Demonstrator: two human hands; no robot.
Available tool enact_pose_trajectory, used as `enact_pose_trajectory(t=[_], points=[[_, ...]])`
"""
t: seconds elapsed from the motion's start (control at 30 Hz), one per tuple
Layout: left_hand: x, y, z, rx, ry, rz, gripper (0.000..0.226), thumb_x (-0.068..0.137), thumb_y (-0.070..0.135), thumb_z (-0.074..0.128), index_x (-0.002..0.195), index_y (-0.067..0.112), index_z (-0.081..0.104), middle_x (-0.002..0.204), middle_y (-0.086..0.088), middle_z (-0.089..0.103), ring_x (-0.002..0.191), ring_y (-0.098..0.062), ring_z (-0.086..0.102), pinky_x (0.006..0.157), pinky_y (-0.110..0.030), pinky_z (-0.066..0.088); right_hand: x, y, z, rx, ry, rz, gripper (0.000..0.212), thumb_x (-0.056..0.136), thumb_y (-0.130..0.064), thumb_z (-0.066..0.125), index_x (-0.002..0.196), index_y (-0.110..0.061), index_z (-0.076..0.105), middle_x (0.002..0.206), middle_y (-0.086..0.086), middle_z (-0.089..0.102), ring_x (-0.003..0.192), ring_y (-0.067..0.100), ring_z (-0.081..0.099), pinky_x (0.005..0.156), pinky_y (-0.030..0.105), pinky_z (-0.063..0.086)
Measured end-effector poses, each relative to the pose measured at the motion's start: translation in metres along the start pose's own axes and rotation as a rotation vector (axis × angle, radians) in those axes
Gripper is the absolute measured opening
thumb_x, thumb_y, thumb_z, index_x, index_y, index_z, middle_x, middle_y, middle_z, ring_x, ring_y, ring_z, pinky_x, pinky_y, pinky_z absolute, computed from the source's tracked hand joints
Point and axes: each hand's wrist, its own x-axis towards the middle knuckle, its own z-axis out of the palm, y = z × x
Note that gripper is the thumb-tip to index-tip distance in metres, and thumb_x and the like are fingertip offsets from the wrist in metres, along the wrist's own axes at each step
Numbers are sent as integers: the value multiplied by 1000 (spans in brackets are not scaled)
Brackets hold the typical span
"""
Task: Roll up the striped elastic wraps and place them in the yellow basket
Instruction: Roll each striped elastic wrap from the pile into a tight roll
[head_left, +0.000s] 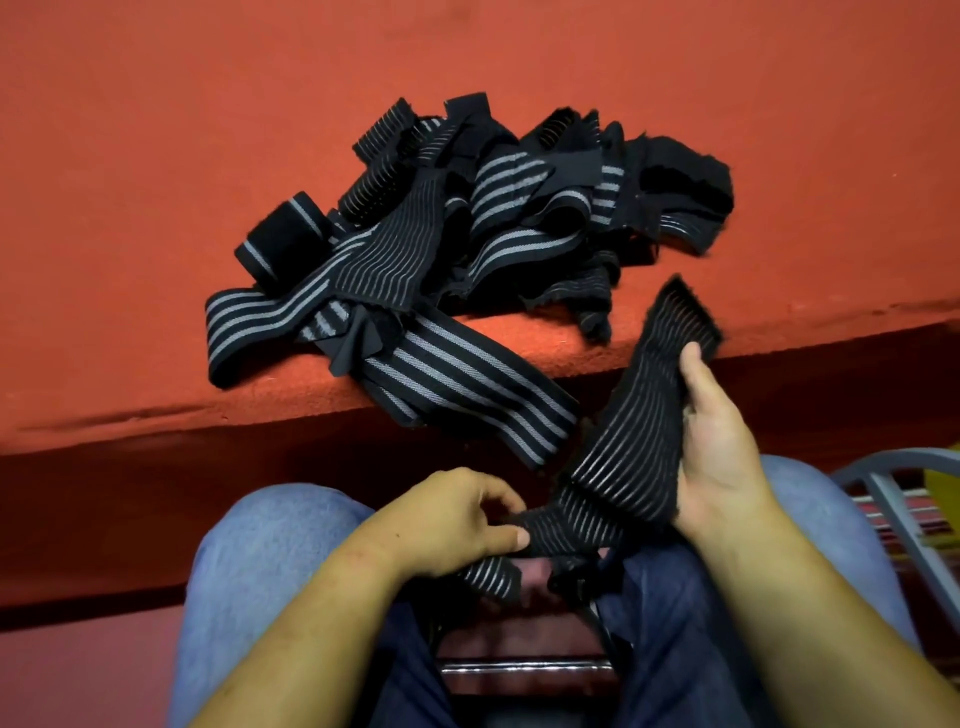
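While the left hand (457, 525) pinches the near, crumpled end of a black ribbed elastic wrap with thin grey stripes (644, 431) between thumb and curled fingers, the right hand (722, 447) grips its far stretch, thumb pressed near the fuzzy upper edge. That wrap slants unrolled above the blue denim lap (260, 571). Beyond it, on the red felt-covered tabletop (156, 156), lies a tangled heap of black-and-grey striped elastic bands (467, 218), some broad-striped, some finely ribbed, one drooping over the near edge. At the right edge, grey metal tubing (883, 499) fronts a sliver of yellow (943, 483), too little showing to identify.
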Motion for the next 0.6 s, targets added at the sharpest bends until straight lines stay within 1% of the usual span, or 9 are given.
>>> enact_pose_trajectory(t=[0.07, 0.1, 0.2, 0.27, 0.33, 0.4, 0.47, 0.53, 0.6], points=[[-1, 1, -4, -146, 21, 40, 25, 93, 40, 75, 117, 30, 72, 46, 17, 53, 41, 2, 44, 48, -12, 31, 0, 2, 2, -16, 9, -18, 64, 96, -55, 61, 141, -10, 54, 100, 7, 68, 85, 23, 71, 74, 40, 62], [-2, 1, -6, -236, 20, 54, 23, 94, 39, 74, 116, 30, 72, 46, 14, 49, 41, -1, 38, 47, -16, 31, -1, 2, 4, -27, 5, -35, 64, 98, -53, 61, 143, -9, 55, 104, 8, 70, 91, 24, 72, 80, 43, 62], [-5, 0, -10, -397, -12, 75, 17, 95, 42, 73, 111, 36, 74, 49, 11, 41, 45, -6, 33, 44, -26, 30, -2, 4, 7, -64, 9, -93, 43, 103, -46, 56, 133, -16, 65, 108, 7, 74, 100, 24, 73, 90, 46, 60], [-5, 0, -10, -381, -18, 78, 28, 96, 41, 73, 124, 40, 68, 48, 11, 40, 44, -8, 32, 43, -28, 29, -2, 3, 7, -50, 14, -57, 53, 100, -50, 58, 140, -14, 61, 115, 9, 73, 105, 26, 72, 94, 49, 59], [-5, 0, -8, -320, -9, 72, 51, 96, 38, 73, 143, 45, 54, 48, 8, 39, 44, -11, 31, 44, -27, 28, -2, 1, 6, -20, 22, -14, 63, 98, -55, 60, 143, -10, 58, 112, 9, 71, 101, 26, 73, 87, 46, 61], [-5, 5, -3, -289, 11, 81, 68, 96, 37, 73, 153, 51, 38, 49, 6, 41, 45, -12, 33, 47, -25, 31, -3, -2, 6, -9, 7, 27, 52, 101, -55, 55, 120, -9, 68, 94, 7, 73, 83, 22, 74, 73, 38, 64], [-4, 11, 2, -293, 41, 115, 74, 95, 35, 74, 152, 57, 32, 50, 6, 43, 45, -10, 37, 49, -22, 37, -8, -4, 10, 5, -31, 67, 53, 103, -55, 49, 89, -11, 76, 78, 4, 71, 67, 18, 73, 62, 32, 63], [-2, 16, 6, -305, 44, 152, 71, 95, 35, 74, 149, 58, 35, 50, 7, 47, 44, -6, 40, 50, -18, 39, -12, -6, 13, 3, -65, 100, 61, 104, -56, 46, 73, -13, 77, 70, 3, 70, 60, 16, 71, 58, 29, 62], [1, 18, 10, -286, 8, 185, 54, 95, 37, 75, 143, 49, 53, 51, 9, 49, 45, -4, 40, 51, -20, 36, -15, -10, 16, 4, -89, 133, 66, 103, -58, 43, 68, -14, 77, 66, 2, 70, 57, 15, 71, 55, 27, 61]])
